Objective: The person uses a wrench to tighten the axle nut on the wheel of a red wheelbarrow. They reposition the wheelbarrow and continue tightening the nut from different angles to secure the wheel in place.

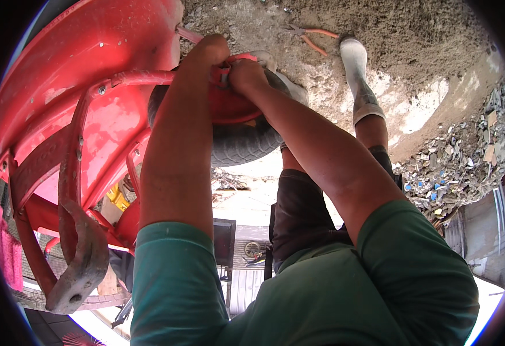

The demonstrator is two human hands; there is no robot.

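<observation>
A red wheelbarrow [143, 43] lies tipped over on my left, its frame and legs turned toward me. Its black tyre [244, 144] is below my hands, around a red wheel centre [229, 106]. My left hand [213, 48] bends over the red frame beside the wheel, fingers curled in and mostly hidden. Just right of it, my right hand [246, 76] is closed against the red bracket [220, 75] near the wheel's middle. Whatever either hand grips is too covered to name. Pliers [307, 36] with orange handles lie on the ground beyond my hands.
A white boot [354, 60] stands on the dirt at right. Broken rubble [454, 155] is heaped farther right. A yellow tool [117, 198] shows behind the wheelbarrow's frame, and pink material [6, 248] is at the far left. The grey leg bracket [79, 277] juts toward me.
</observation>
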